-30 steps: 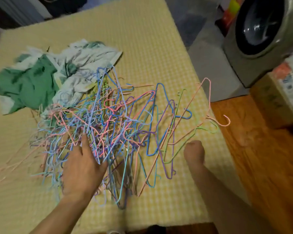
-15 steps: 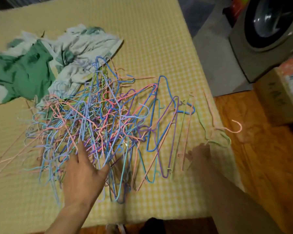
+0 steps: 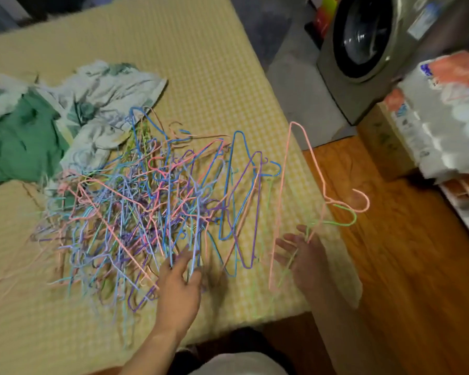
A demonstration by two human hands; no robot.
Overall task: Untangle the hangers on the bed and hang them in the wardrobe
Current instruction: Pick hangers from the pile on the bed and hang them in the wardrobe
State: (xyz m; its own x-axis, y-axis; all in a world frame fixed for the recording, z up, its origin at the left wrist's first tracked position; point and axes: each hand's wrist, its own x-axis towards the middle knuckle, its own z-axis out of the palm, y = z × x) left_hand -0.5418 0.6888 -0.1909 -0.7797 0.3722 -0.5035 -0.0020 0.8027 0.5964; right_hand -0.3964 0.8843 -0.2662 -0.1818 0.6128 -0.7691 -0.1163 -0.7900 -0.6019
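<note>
Tangled multicolor wire hangers heaped mid-bed; pink hanger raised at rt edge.

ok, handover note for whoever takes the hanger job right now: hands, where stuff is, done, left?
Left hand: fingers in the near edge of the hanger tangle on the bed, gripping a few wires.
Right hand: holds a pink hanger and a green hanger, apart from the pile, over the bed's right edge.
Done: those two look free.
Left: the rest of the tangle; nothing hung, wardrobe out of view.
</note>
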